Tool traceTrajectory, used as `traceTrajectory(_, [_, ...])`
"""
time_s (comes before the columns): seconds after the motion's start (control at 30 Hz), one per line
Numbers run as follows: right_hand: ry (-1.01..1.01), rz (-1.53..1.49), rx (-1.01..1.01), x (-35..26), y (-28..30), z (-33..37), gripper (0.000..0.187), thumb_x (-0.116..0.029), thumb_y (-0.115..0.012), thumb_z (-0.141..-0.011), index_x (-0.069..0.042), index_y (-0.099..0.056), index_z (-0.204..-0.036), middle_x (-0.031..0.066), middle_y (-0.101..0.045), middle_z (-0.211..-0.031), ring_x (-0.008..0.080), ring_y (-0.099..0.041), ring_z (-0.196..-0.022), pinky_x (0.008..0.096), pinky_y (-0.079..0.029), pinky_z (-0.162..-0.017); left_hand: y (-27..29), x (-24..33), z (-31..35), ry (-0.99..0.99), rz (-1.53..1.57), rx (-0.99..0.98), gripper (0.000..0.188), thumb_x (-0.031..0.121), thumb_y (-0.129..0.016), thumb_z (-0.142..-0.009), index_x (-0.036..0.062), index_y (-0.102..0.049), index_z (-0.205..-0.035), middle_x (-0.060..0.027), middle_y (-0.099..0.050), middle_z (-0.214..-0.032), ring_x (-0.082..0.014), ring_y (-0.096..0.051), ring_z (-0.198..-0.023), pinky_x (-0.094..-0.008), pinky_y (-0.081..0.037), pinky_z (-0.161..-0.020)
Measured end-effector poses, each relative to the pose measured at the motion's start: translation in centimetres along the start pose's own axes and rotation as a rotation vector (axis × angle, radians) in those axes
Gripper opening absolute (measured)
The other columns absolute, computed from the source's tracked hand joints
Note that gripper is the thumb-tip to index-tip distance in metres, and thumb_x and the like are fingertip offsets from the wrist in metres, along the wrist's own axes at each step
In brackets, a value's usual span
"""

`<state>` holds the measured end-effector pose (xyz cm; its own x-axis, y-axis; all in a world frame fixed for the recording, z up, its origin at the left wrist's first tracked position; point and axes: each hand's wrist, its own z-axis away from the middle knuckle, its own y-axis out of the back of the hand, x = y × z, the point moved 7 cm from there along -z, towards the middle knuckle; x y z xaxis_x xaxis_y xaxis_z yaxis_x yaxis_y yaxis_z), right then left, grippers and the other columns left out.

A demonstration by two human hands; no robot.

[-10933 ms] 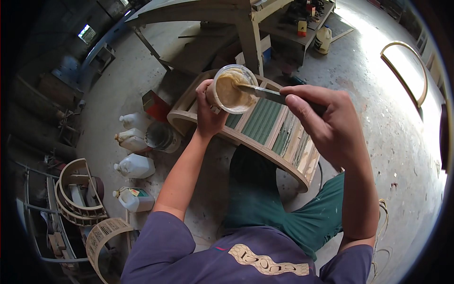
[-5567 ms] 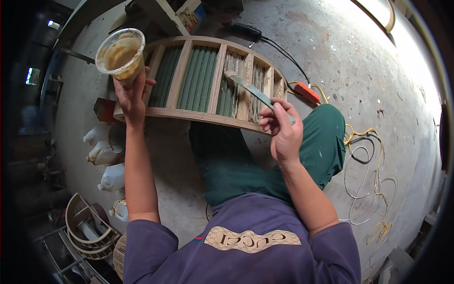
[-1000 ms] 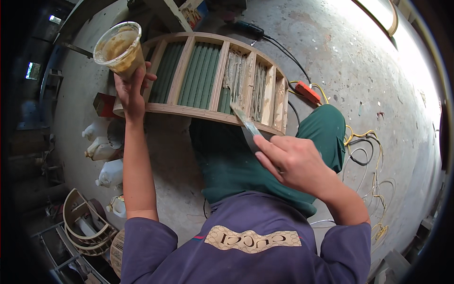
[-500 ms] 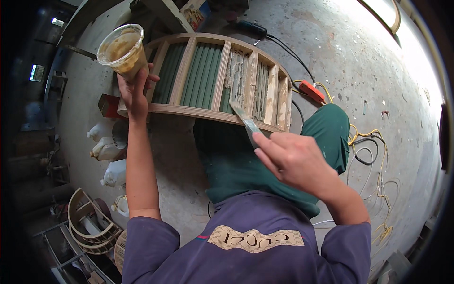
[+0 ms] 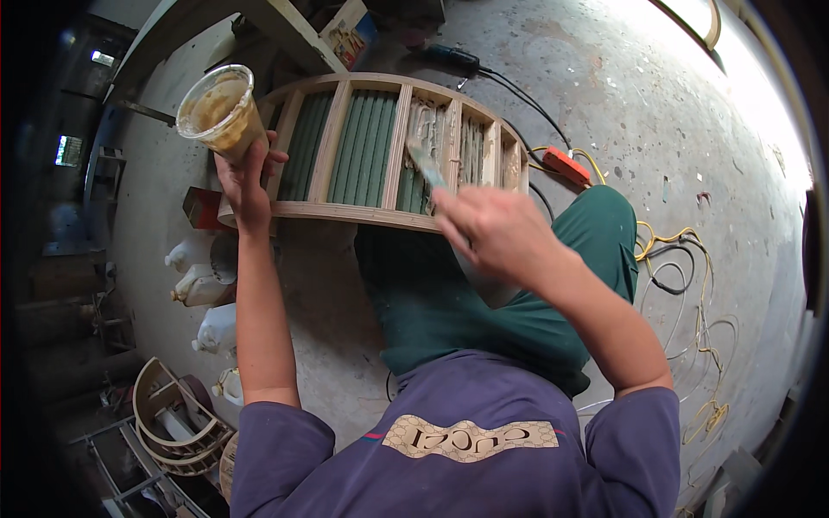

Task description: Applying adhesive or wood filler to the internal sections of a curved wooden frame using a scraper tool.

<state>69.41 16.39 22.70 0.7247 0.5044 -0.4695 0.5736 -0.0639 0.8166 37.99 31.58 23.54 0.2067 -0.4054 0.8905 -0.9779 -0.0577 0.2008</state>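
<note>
My left hand (image 5: 248, 192) is closed round a clear plastic cup (image 5: 226, 129), which is tilted, with tan paste smeared inside. Between the closed fingers of my right hand (image 5: 494, 231) is a flat spreader (image 5: 427, 167), its pale tip smeared with paste and slightly blurred. That tip is over a slatted section of a curved wooden frame (image 5: 332, 211). Pale paste (image 5: 429, 123) coats much of this section and the one to its right. Green ridged strips (image 5: 363, 142) show uncoated in the sections to the left. The frame's near edge is close to my knees.
White plastic jugs (image 5: 203, 285) stand on the floor by my left arm. A blue power tool (image 5: 453, 59) lies beyond the frame. An orange power strip (image 5: 567, 167) and tangled cables (image 5: 704, 345) are on the right. A curved wooden piece (image 5: 168, 432) sits at lower left.
My right hand and the spreader have moved up and left, farther over the slatted section. My left hand and the cup have shifted slightly down in the view.
</note>
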Motion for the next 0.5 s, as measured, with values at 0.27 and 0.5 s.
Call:
traceTrajectory(0.27, [-0.048, -0.038, 0.077, -0.5, 5.1, 1.7, 0.023, -0.018, -0.068, -0.097, -0.007, -0.072, -0.116, 0.0095, -0.058, -0.074, 0.0277, -0.062, -0.066, 0.0398, -0.049, -0.058, -0.1, 0.1, 0.0, 0.003, 0.008, -0.004, 0.048, 0.033, -0.066, -0.100, 0.0046, -0.048, -0.134, -0.0096, -0.071, -0.110, -0.0135, -0.070, -0.076, -0.0242, -0.045, -0.065])
traceTrajectory(0.5, [-0.140, 0.079, 0.111, 6.9, 1.6, -4.0, 0.029, -0.028, -0.058, -0.103, -0.007, -0.071, -0.116, 0.0150, -0.064, -0.083, 0.0355, -0.065, -0.079, 0.0445, -0.052, -0.070, -0.3, -0.1, -0.2, 0.006, 0.004, -0.019, 0.047, 0.032, -0.067, -0.100, 0.0044, -0.048, -0.133, -0.0096, -0.070, -0.110, -0.0135, -0.069, -0.076, -0.0240, -0.044, -0.064])
